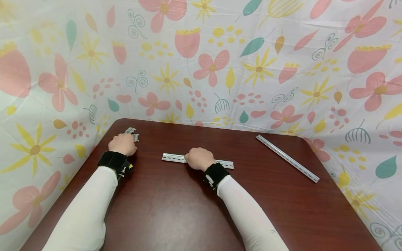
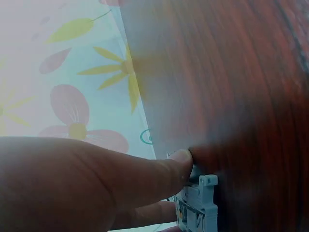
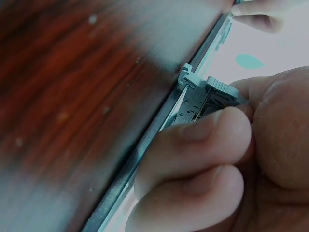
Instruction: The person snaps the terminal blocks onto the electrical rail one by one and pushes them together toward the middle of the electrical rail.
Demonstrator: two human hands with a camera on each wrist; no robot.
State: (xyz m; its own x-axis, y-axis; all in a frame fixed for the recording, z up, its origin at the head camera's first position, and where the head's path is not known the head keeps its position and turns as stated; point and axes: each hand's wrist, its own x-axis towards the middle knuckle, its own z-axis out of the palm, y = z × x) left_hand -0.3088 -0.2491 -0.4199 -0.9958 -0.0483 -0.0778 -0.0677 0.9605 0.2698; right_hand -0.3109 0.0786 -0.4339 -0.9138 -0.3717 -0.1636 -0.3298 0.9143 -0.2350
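Note:
At the table's far left, my left hand [image 1: 123, 144] is at several grey terminal blocks [image 1: 136, 137]. In the left wrist view, its thumb and fingers pinch a terminal block [image 2: 198, 205], partly hidden by the thumb. Near the table's middle, my right hand [image 1: 199, 159] is over a slotted metal DIN rail [image 1: 174, 158]. The right wrist view shows curled fingers [image 3: 193, 140] and the thumb gripping a grey terminal block [image 3: 193, 104], its clip end at the rail [image 3: 120, 181]. Whether it is seated on the rail, I cannot tell.
A second, longer DIN rail [image 1: 287, 158] lies at a slant on the right side of the brown table [image 1: 163, 209]. A floral cloth [image 1: 204, 69] hangs behind the table and along both its sides.

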